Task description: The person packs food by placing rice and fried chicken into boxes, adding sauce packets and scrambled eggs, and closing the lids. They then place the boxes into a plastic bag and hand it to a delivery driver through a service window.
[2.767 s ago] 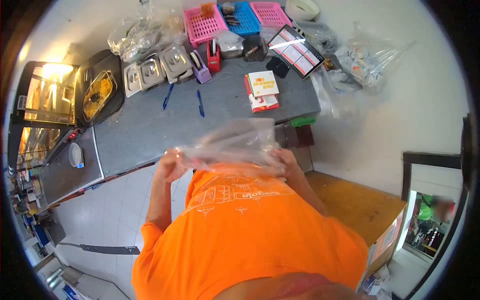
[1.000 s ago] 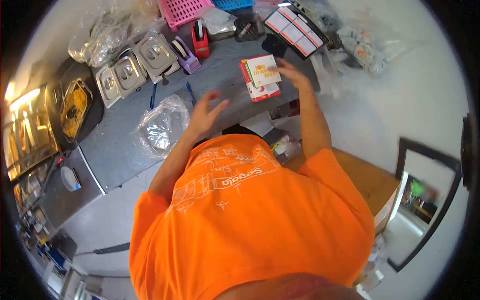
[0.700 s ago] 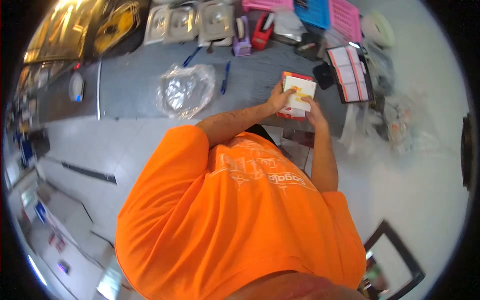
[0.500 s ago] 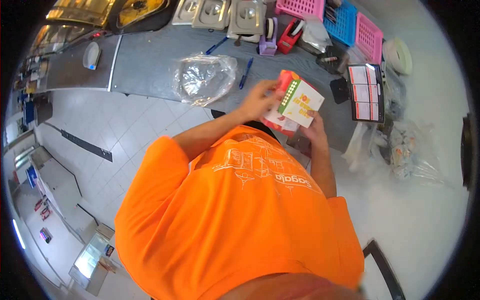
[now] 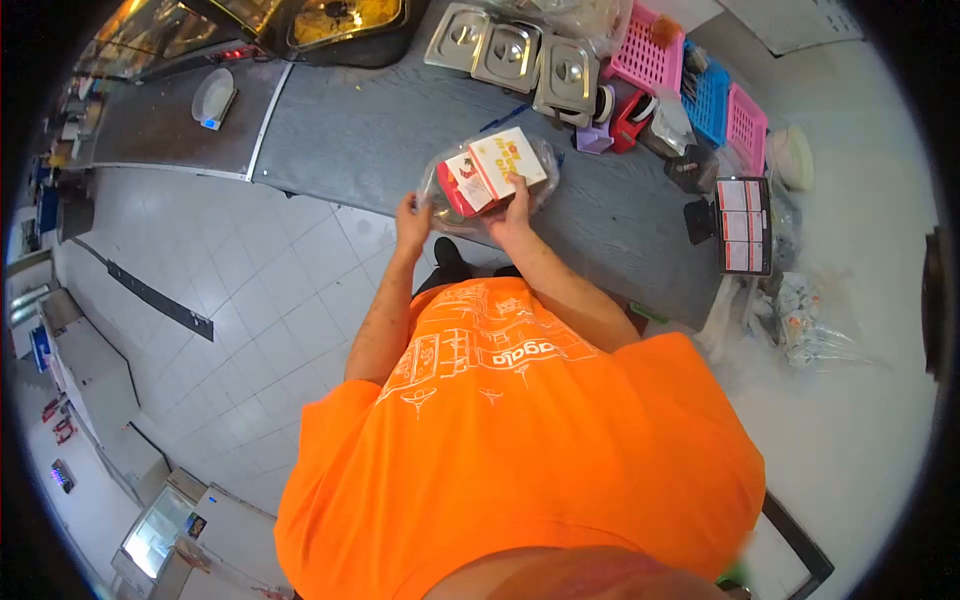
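My right hand [image 5: 512, 214] is closed on the lower edge of a white box with yellow lettering [image 5: 507, 163]. Against its left side lies a red and white box [image 5: 466, 184]. Both boxes are over a clear plastic bag [image 5: 433, 206] near the table's front edge. At the bag's left edge my left hand [image 5: 411, 223] has its fingers closed on the plastic. Whether the boxes are inside the bag or on top of it cannot be made out.
The grey table [image 5: 350, 130] bears steel lids [image 5: 508, 54], a blue pen [image 5: 503, 118], a purple tape dispenser [image 5: 594, 138] and a red one [image 5: 632, 122]. Pink [image 5: 648, 50] and blue baskets [image 5: 706, 98] stand at the back right, with a tablet [image 5: 743, 226] nearer and a scale [image 5: 213, 100] far left.
The boxes have moved left, from beside the bag to over it. My left hand has let go of them and taken the bag's edge. The view has shifted.
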